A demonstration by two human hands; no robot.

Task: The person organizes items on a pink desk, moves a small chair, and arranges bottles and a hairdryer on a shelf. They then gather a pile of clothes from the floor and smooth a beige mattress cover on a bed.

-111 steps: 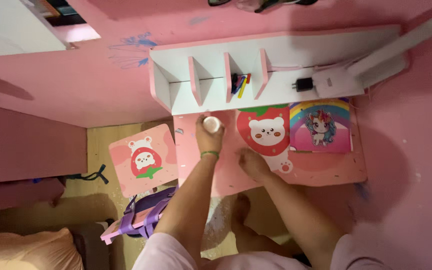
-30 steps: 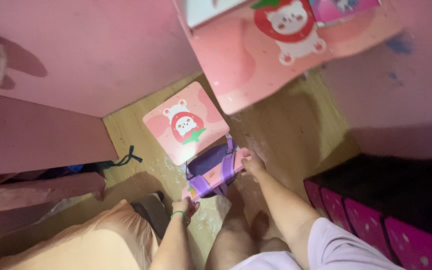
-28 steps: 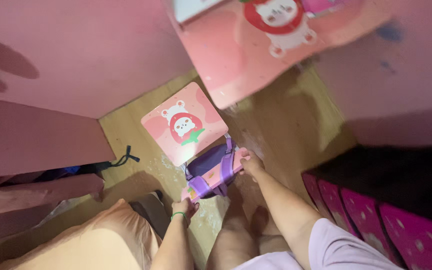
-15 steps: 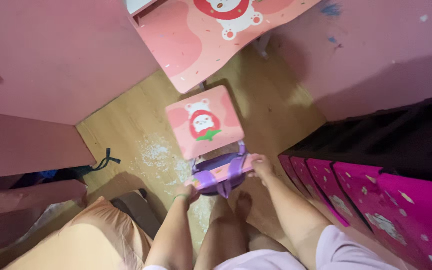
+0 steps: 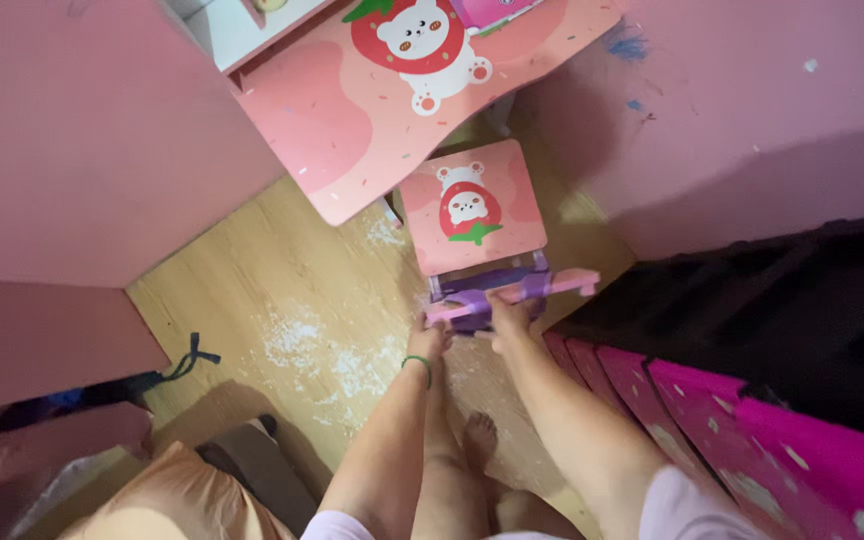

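1. Small pink child's chair [image 5: 472,205]: seat panel printed with a bear in a strawberry; stands on the wooden floor [image 5: 252,300], its far edge tucked just under the near corner of the pink desk [image 5: 332,120]
2. Chair backrest [image 5: 512,297]: a pink bar at the near side of the seat, wrapped by purple straps [image 5: 537,285] of a purple bag that hangs from it
3. Left hand [image 5: 427,335]: closed over the left end of the backrest bar, a green band at the wrist
4. Right hand [image 5: 504,312]: fingers curled over the middle of the bar, beside the straps
5. Handling, as a judgement: the chair looks like a light, stiff board, easy to slide; the hanging bag adds soft, shifting weight. The bar is the firm hold, clear of the straps
6. Surroundings: pink walls left and right; magenta drawer fronts [image 5: 752,420] at near right; pale dust patches on the floor; a black cord [image 5: 187,360] at left
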